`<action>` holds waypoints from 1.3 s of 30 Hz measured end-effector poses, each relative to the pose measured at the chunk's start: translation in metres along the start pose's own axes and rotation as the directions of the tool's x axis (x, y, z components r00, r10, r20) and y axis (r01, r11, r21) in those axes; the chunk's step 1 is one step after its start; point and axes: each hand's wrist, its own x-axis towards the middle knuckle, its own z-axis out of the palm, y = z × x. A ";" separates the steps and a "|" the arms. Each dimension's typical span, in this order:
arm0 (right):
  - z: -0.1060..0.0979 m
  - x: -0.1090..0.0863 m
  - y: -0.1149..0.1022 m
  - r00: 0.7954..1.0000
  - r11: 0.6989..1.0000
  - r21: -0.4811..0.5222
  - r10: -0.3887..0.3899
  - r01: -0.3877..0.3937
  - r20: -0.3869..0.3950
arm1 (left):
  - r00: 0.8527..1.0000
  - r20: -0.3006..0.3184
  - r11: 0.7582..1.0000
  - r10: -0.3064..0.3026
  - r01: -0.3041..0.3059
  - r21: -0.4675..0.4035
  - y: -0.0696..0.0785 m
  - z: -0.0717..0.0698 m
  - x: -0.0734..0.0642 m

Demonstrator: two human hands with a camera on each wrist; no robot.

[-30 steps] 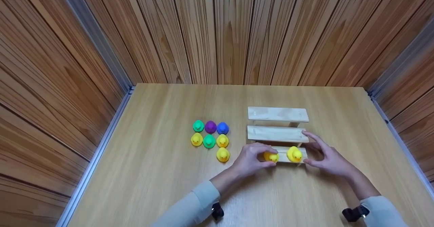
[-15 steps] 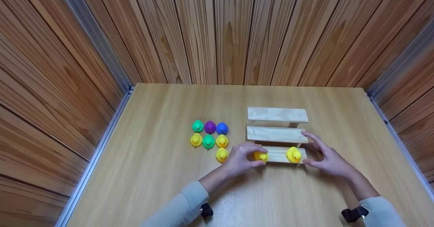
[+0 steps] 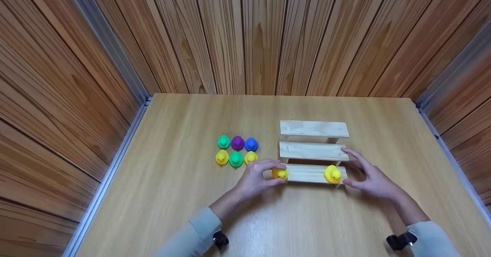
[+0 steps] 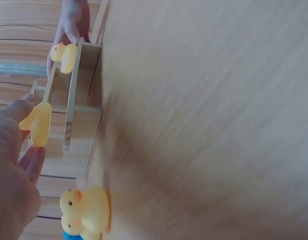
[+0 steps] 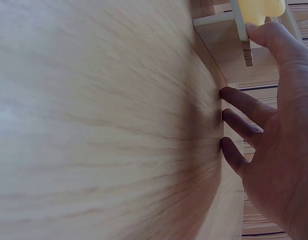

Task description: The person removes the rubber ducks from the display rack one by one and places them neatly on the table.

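Observation:
My left hand [image 3: 255, 180] pinches a yellow rubber duck [image 3: 281, 173] between thumb and fingertips at the left end of the wooden stand's front step [image 3: 307, 174]. In the left wrist view the pinched duck [image 4: 41, 125] appears raised off the step. Another yellow duck [image 3: 332, 174] sits on the right end of that step. My right hand [image 3: 370, 178] is at the stand's right side, fingers spread. Its thumb touches the front step's end in the right wrist view, and its index finger reaches the end of the middle step [image 3: 312, 151].
The stand's back step [image 3: 314, 128] bears no duck. Left of it are rows of ducks: green [image 3: 224, 142], purple [image 3: 238, 143], blue [image 3: 251, 144], then yellow [image 3: 222, 157], green [image 3: 236, 159], yellow [image 3: 251, 158]. My left hand hides the spot below them.
My left hand has carried its duck leftward along the front step to its left end, covering the lone yellow duck below the rows. The right hand has stayed in place.

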 end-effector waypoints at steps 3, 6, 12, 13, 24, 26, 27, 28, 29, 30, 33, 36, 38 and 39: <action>0.000 0.000 0.000 1.000 1.000 -0.013 0.000 0.000 -0.001 | 0.999 -0.018 1.000 -0.026 0.026 0.008 -0.004 -0.006 -0.005; 0.001 -0.001 0.000 1.000 1.000 -0.022 -0.003 0.003 -0.001 | 0.998 -0.037 0.999 -0.047 0.047 0.009 -0.008 -0.013 -0.010; 0.000 -0.002 -0.001 0.999 0.999 -0.017 0.033 -0.033 0.006 | 0.995 -0.065 0.997 -0.074 0.074 0.002 -0.015 -0.027 -0.017; 0.000 -0.002 -0.001 0.999 0.999 -0.018 0.036 -0.036 0.007 | 0.994 -0.069 0.997 -0.081 0.082 -0.001 -0.015 -0.030 -0.018; -0.001 0.000 -0.002 1.000 1.000 -0.003 -0.006 0.006 -0.003 | 0.984 -0.111 0.988 -0.140 0.132 -0.084 -0.024 -0.062 -0.028; -0.001 0.000 -0.003 1.000 1.000 -0.007 0.000 0.000 -0.001 | 0.981 -0.119 0.986 -0.152 0.141 -0.091 -0.026 -0.068 -0.029; -0.001 0.000 -0.003 1.000 1.000 -0.007 0.003 -0.003 0.002 | 0.980 -0.119 0.984 -0.162 0.150 -0.098 -0.027 -0.071 -0.030; -0.001 0.000 -0.003 1.000 1.000 -0.006 0.006 -0.006 0.006 | 0.979 -0.122 0.983 -0.165 0.153 -0.099 -0.028 -0.074 -0.032; -0.001 0.000 -0.004 1.000 1.000 -0.007 0.009 -0.009 0.008 | 0.977 -0.123 0.981 -0.174 0.161 -0.104 -0.028 -0.077 -0.033; -0.002 0.000 -0.004 1.000 1.000 -0.005 0.009 -0.009 0.010 | 0.976 -0.122 0.979 -0.183 0.170 -0.109 -0.029 -0.079 -0.035; -0.002 0.000 -0.004 1.000 1.000 -0.003 0.010 -0.010 0.009 | 0.972 -0.125 0.976 -0.198 0.184 -0.117 -0.033 -0.086 -0.039; -0.003 0.000 -0.003 1.000 1.000 -0.008 0.010 -0.010 0.010 | 0.967 -0.144 0.974 -0.211 0.195 -0.118 -0.036 -0.092 -0.043; -0.003 0.000 -0.002 1.000 1.000 -0.014 0.015 -0.015 0.012 | 0.962 -0.165 0.973 -0.218 0.200 -0.120 -0.038 -0.096 -0.045; -0.003 0.000 -0.002 1.000 1.000 -0.015 0.019 -0.019 0.012 | 0.959 -0.175 0.972 -0.221 0.202 -0.119 -0.039 -0.098 -0.046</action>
